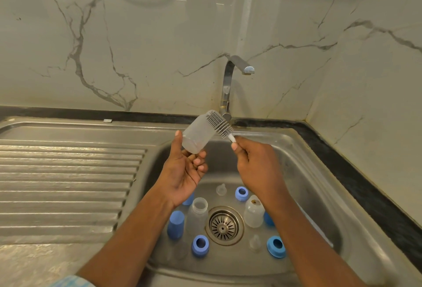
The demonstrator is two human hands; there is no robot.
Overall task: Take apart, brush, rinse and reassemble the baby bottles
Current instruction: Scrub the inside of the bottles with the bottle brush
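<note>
Gripping a clear bottle [196,136] tilted above the sink [303,172] in the left hand [185,172], thumb against its side and fingers [197,161] curled under its base, with the right hand [255,165] clenched round a grey brush [220,124] by its white handle, bristle head just beside the bottle's far end, loose bottles [198,212] and blue rings [200,244] lying below in the basin.

Over the sink [308,172], a clear bottle [197,137] is held tilted in the left hand [185,170]. A grey brush [220,124] is gripped in the right hand [255,163], bristles at the bottle's mouth. Blue rings [200,244] and clear teats [221,189] are scattered around the drain [224,225].
</note>
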